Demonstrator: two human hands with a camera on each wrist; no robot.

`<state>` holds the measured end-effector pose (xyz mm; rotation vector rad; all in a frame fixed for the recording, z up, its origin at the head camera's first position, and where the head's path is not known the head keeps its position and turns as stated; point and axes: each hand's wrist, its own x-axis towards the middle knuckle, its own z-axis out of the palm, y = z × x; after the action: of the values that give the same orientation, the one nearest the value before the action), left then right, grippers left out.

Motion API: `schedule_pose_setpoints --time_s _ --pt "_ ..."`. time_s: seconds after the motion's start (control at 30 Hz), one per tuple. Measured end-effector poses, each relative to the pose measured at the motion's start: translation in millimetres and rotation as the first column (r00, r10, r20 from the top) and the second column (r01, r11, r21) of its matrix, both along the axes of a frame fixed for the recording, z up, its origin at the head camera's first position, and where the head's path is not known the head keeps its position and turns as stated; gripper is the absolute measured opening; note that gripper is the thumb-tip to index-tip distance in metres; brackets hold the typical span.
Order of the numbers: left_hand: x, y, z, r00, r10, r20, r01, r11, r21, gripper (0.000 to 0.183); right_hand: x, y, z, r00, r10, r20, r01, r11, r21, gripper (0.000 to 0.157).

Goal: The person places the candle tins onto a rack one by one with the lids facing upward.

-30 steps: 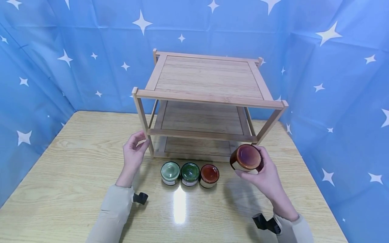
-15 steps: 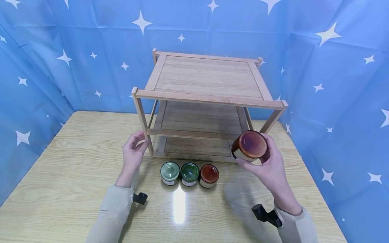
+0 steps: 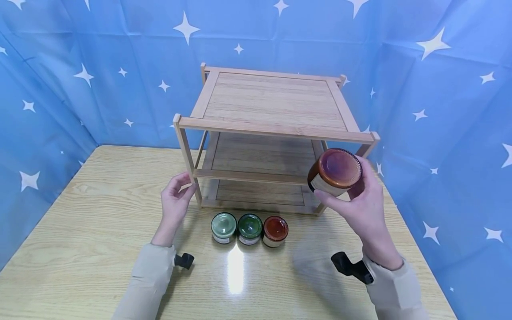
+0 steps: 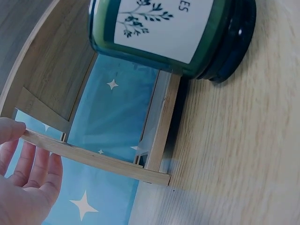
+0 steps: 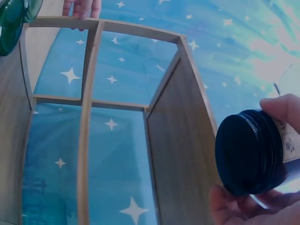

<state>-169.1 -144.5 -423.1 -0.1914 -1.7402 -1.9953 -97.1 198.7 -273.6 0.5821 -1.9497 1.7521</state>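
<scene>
My right hand [image 3: 366, 211] grips an amber glass jar [image 3: 338, 171], raised before the right end of a wooden shelf rack [image 3: 276, 102]. The jar's base tilts up toward the head camera; its dark lid [image 5: 239, 152] shows in the right wrist view. Thumb and fingers of my left hand [image 3: 176, 198] pinch the rack's left front leg [image 4: 98, 159]. Three jars stand in a row on the table before the rack: a pale green jar [image 3: 224, 226], a dark green jar [image 3: 250, 227] and a second amber jar [image 3: 275, 229], all base up.
The rack has three tiers, with a middle shelf [image 3: 264, 153] and a bottom shelf [image 3: 260, 192] under the top board. It stands on a light wooden table [image 3: 100, 222]. A blue curtain [image 3: 140, 58] with white stars hangs behind and at both sides.
My right hand has lifted the amber jar upward and slightly right, from near the bottom shelf to just below the rack's top front rail. The left hand and the row of jars have stayed put.
</scene>
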Motion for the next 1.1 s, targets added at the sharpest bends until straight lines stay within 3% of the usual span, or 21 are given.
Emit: schedule_pose_setpoints --time_s 0.73,0.97,1.1 --pt "0.1 -1.0 0.6 1.000 -0.007 0.002 0.007 1.000 0.000 0.025 -31.5 -32.9 50.9 1.000 0.002 -0.023 -0.002 1.000 -0.018 0.063" --pt "-0.6 -1.7 0.2 1.000 -0.011 -0.006 0.011 1.000 0.000 0.025 -45.2 -49.5 61.8 1.000 0.004 0.026 -0.005 1.000 0.009 0.059" --pt "-1.4 -2.3 -0.3 1.000 -0.012 -0.004 0.012 1.000 -0.008 0.025 -51.5 -57.3 66.1 0.997 -0.037 0.063 0.034 0.998 0.062 0.059"
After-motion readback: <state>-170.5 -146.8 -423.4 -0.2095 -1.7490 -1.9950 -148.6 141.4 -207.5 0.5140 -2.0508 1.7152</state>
